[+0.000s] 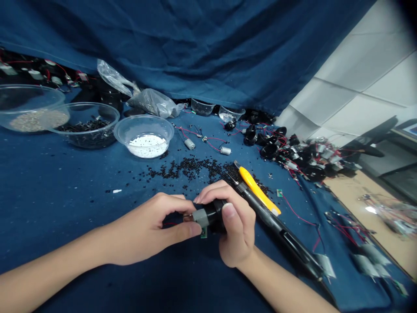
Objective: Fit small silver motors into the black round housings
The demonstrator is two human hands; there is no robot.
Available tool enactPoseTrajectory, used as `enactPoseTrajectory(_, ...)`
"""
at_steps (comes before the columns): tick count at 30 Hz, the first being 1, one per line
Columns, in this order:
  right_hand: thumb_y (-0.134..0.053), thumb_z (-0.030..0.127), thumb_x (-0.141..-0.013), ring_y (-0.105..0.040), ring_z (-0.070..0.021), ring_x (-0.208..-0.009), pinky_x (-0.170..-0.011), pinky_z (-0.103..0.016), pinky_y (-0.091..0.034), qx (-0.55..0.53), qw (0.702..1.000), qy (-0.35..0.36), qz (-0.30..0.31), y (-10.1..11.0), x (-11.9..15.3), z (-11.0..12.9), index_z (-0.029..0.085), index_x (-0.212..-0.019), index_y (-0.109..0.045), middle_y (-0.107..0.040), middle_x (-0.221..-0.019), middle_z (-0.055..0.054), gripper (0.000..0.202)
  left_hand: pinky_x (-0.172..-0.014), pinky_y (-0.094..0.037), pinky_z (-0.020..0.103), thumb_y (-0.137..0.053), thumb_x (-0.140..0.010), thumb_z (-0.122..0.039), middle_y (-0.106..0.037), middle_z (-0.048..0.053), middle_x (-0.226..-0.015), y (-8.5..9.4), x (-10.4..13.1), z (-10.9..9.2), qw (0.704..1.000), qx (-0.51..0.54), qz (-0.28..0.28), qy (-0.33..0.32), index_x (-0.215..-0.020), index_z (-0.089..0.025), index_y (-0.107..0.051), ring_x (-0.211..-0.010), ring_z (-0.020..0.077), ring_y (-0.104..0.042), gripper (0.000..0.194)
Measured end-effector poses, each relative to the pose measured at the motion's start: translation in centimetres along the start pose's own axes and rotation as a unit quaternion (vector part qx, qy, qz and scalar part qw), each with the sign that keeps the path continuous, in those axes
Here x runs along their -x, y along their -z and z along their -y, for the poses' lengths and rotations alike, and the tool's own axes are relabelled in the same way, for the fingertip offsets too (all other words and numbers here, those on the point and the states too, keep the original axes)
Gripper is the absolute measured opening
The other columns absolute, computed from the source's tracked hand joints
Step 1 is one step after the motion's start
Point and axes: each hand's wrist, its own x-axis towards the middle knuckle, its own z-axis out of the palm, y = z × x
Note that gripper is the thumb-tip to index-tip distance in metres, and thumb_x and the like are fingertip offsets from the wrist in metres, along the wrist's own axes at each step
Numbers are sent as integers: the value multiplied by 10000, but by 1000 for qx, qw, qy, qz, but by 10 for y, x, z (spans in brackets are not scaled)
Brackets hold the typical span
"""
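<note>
Between my two hands is a small silver motor (200, 217) whose right end meets a black plastic housing (213, 211). My left hand (159, 228) pinches the motor between thumb and fingers. Wrapped round the black housing is my right hand (236, 221), its thumb on top. A small green circuit board (203, 233) shows just below the motor, beside my left thumb. How far the motor sits inside the housing is hidden by my fingers. To the right of my right hand lie a black electric screwdriver (276, 226) and a yellow-handled cutter (257, 189).
Many tiny black screws (192, 167) are scattered beyond my hands. Clear bowls hold white pieces (146, 145), black parts (87, 126) and beige bits (39, 119). Wired motors and black housings (293, 150) are heaped at the right. Loose wired motors (368, 263) lie near the right edge.
</note>
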Motion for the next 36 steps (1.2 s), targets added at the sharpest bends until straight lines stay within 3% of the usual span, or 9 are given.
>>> enactPoseTrajectory(10, -363, 385, -1011, -605, -232, -1013, -889, -406, -467, -24, 997, -24, 67, 0, -1, 2, 153, -1062, -642, -634, -1046, -104, 366, -723, -408, 263, -479, -956, -420, -642, -13, -827, -2, 0, 2, 998, 8, 30, 53, -847, -188, -630, -805, 169, -584, 298)
enactPoseTrajectory(26, -346, 313, -1003, -608, -229, -958, -848, -417, -483, -11, 998, -14, 67, -2, 6, 3, 135, -1041, -639, -628, -1014, -110, 345, -718, -410, 257, -464, -949, -364, -612, -17, -821, -9, 1, 5, 998, 29, 34, 44, -858, -175, -593, -792, 161, -547, 247)
enactPoseTrajectory(31, -339, 288, -989, -607, -226, -950, -840, -415, -488, 10, 998, -7, 69, -1, 4, 4, 148, -1036, -634, -629, -1008, -105, 330, -710, -433, 257, -462, -956, -354, -613, -7, -805, -7, 0, 4, 999, 31, 31, 25, -860, -164, -611, -781, 165, -557, 260)
enactPoseTrajectory(34, -487, 218, -917, -611, -219, -927, -821, -390, -502, 69, 996, 26, 57, -1, -1, 7, 158, -1054, -618, -631, -984, -99, 199, -782, -460, 276, -476, -958, -328, -646, 24, -921, -3, -1, 4, 1000, 1, 18, -21, -954, -171, -644, -874, 191, -586, 230)
enactPoseTrajectory(36, -615, 156, -829, -617, -215, -912, -813, -369, -515, 126, 989, 71, 44, -2, -4, 10, 169, -1080, -599, -635, -977, -96, 252, -869, -452, 301, -489, -951, -291, -643, 47, -1026, -2, -3, 6, 997, -46, -7, -69, -1032, -186, -639, -971, 209, -576, 200)
